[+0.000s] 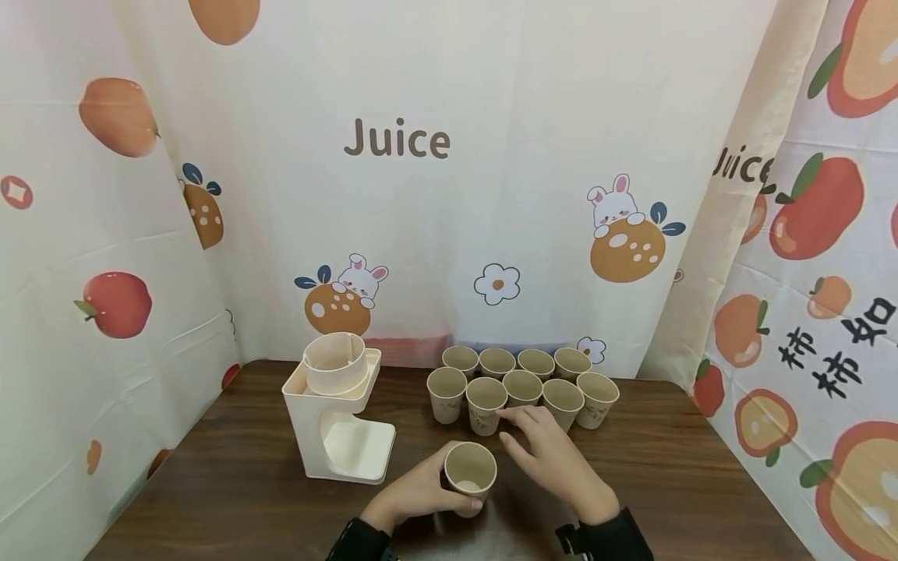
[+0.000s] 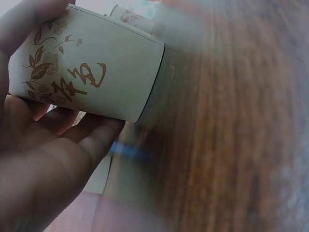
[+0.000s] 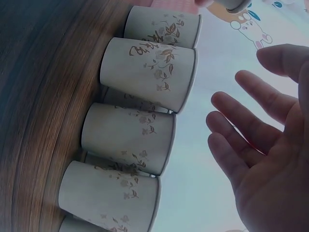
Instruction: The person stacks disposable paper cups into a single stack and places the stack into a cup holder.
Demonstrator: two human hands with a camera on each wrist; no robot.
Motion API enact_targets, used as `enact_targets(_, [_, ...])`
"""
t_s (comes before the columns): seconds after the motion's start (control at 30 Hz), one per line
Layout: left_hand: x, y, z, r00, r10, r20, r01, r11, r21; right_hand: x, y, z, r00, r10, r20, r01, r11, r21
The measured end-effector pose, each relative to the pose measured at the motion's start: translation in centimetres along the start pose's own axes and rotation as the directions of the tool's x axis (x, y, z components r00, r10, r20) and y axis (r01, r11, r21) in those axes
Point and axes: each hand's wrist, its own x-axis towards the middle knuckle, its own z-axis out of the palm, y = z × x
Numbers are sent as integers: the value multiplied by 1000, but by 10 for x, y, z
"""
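My left hand [image 1: 423,485] grips a paper cup [image 1: 471,470] at the front of the table, thumb on one side and fingers on the other. In the left wrist view the cup [image 2: 96,63] shows a brown flower print and characters on its wall. To the right, my right hand [image 1: 550,460] reaches forward over the table near the grouped paper cups [image 1: 486,407]. Its fingers [image 3: 241,116] are loosely extended with nothing between them, apart from the cups [image 3: 149,72] in the right wrist view.
Several upright paper cups [image 1: 596,399] stand in two rows at the table's back. A cream-coloured appliance [image 1: 302,436] with a round top part [image 1: 335,362] and a flat base stands at the left. Printed curtains [image 1: 519,195] enclose the wooden table [image 1: 231,475].
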Motion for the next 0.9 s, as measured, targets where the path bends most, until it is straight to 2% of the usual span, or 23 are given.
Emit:
enact_targets(0.33, [-2,2,-1,1000,-10,5,10,1000,-7,9,3,11,999,-6,-47,6,1000,-8])
enact_targets(0.6, [-1,3,-1,999,-32,-7,32,999,1,26,10,22,998,-12,-62,9,999,-51])
enact_targets(0.73, [-2,3,0,1000,-22,-11,22,1000,3,37,15,25,999,-4,-35,2,998,-66])
enact_targets(0.9, [-1,2,0,1000,-14,-11,15,1000,2,50,19,27,999,25,36,-23,998,-55])
